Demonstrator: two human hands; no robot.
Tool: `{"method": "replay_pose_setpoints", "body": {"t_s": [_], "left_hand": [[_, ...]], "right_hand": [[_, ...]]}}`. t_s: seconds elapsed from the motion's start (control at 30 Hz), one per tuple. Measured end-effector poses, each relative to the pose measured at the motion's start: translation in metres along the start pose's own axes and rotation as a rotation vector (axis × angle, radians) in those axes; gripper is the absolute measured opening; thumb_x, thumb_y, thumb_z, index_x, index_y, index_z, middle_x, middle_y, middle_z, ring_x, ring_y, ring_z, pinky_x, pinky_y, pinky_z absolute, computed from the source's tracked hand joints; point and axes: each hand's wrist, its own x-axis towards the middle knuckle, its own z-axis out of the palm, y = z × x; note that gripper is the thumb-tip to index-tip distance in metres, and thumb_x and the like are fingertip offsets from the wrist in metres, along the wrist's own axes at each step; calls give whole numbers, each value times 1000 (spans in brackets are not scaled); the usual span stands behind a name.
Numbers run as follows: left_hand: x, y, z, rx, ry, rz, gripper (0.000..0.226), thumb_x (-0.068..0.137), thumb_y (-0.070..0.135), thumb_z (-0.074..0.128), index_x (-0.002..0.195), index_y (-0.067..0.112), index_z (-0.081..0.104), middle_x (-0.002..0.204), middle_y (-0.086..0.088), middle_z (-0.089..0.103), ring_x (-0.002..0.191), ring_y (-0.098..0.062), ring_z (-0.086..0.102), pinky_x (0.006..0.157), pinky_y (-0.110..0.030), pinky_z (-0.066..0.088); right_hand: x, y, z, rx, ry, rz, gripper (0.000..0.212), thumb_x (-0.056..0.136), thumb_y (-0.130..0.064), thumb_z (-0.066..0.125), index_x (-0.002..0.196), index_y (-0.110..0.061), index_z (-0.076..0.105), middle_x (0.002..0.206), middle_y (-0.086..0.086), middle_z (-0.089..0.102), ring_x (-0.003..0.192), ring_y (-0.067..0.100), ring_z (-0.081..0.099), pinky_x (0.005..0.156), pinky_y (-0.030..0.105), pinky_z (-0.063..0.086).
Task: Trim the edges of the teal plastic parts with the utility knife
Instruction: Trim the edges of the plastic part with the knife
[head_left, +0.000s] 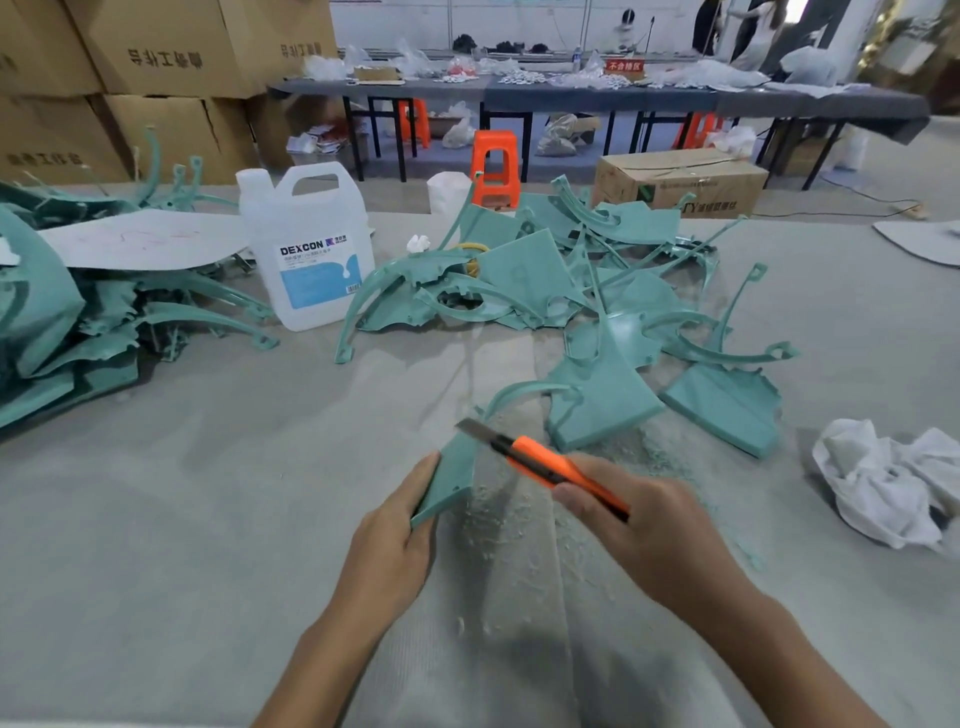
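Observation:
My left hand (397, 540) grips a teal plastic part (452, 478) by its flat panel, held on edge above the grey table; a thin curved arm of the part arcs up and to the right. My right hand (644, 525) holds an orange utility knife (545, 465) with its blade extended. The blade tip lies at the part's upper edge. Pale teal shavings (498, 525) are scattered on the table below the hands.
A loose heap of teal parts (587, 291) lies ahead, and another pile (78, 317) sits at the far left under a grey sheet. A white DEXCON jug (311, 244) stands between them. A crumpled white cloth (883, 483) lies to the right. Cardboard boxes and tables stand behind.

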Motion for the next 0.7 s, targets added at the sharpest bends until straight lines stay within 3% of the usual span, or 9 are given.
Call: {"method": "replay_pose_setpoints", "body": {"t_s": [0.27,0.5,0.63,0.7], "left_hand": [[0,3,-1,-3,-29,6,57,102,17,52,151,42,38,141,28,42,133,-5,48,107,-18,37],[-2,3,-2,-15,-25,12,56,101,16,53,149,42,40,144,29,41,132,6,41,111,-15,33],[-1,0,-3,-88,-9,-20,53,102,21,53,143,51,42,133,39,44,124,9,46,95,4,30],[0,-1,-2,-107,-6,-18,53,101,22,54,140,56,42,125,50,42,123,11,47,93,5,30]], "right_hand": [[55,42,0,-188,3,169,33,99,-54,49,93,-28,69,57,-5,57,53,8,55,51,30,40],[80,79,2,-385,-12,393,41,101,-52,43,83,-20,61,68,4,62,62,23,59,52,31,42],[84,83,1,-382,9,421,40,101,-52,43,83,-21,60,67,1,60,60,20,57,50,29,35],[74,79,1,-350,61,411,38,102,-53,42,86,-23,60,65,-1,59,59,19,57,50,30,34]]}}
